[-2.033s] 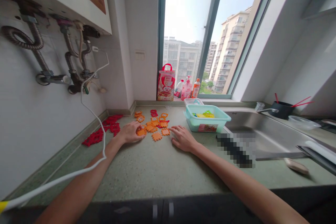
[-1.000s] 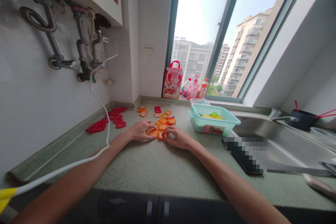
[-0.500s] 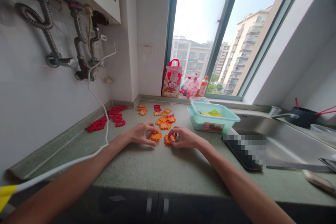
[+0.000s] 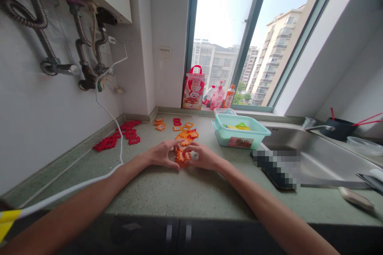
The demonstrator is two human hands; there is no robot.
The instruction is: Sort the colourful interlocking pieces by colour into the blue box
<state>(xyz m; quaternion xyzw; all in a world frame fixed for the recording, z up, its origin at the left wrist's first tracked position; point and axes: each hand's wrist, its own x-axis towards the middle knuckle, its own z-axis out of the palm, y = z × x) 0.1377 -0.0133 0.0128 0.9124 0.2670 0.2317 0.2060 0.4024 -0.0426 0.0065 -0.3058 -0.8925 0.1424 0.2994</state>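
My left hand (image 4: 161, 154) and my right hand (image 4: 205, 156) come together over the counter, both with curled fingers around orange notched plastic tiles (image 4: 182, 158). The tiles meet or overlap between my fingertips; whether they interlock I cannot tell. Just behind my hands lies a loose pile of orange tiles (image 4: 186, 136), with a little red among them. More orange tiles (image 4: 160, 126) rest farther back on the left. A group of red tiles (image 4: 127, 131) is spread along the left wall.
A mint-green tub (image 4: 218, 137) with yellow and green pieces stands right of the hands, beside the steel sink (image 4: 311, 155). A black slab, partly pixelated (image 4: 277, 177), lies at the sink's edge. One white cable (image 4: 86, 183) crosses above my left forearm. Bottles (image 4: 218, 96) line the sill.
My right hand has moved left, bringing its orange tile against the one at my left hand. The gap between the two tiles has closed. The view has shifted slightly.
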